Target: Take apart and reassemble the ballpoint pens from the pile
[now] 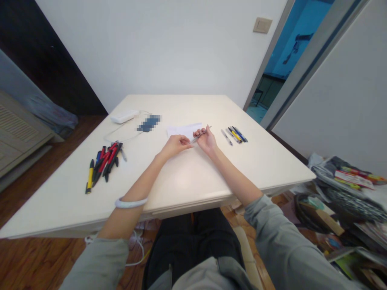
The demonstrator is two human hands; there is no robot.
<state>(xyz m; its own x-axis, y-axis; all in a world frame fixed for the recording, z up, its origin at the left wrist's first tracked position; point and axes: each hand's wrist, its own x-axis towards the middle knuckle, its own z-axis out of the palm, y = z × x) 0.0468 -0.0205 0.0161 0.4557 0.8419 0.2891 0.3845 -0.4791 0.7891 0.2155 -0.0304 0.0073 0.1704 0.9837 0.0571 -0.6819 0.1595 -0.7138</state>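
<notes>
My right hand (207,141), palm turned up, has its fingers closed round a slim clear-and-grey pen (194,139). At the pen's lower left end, the fingers of my left hand (175,146) pinch it. The pen slants up to the right, and its thin tip sticks out past my right fingers. Just behind both hands lies a white sheet of paper (178,130), partly covered by them. Right of my right hand is a loose row of pens: a clear one (226,137) set slightly apart, then a yellow-and-black one (235,135) and a blue one (240,134) among others.
A jumbled pile of red, black and blue pens (107,161) lies on the left of the white table (193,177), with a yellow pen (90,177) beside it. Farther back are a blurred-out phone (148,123), a white box-shaped device (123,116) and thin white cables. A wall stands behind.
</notes>
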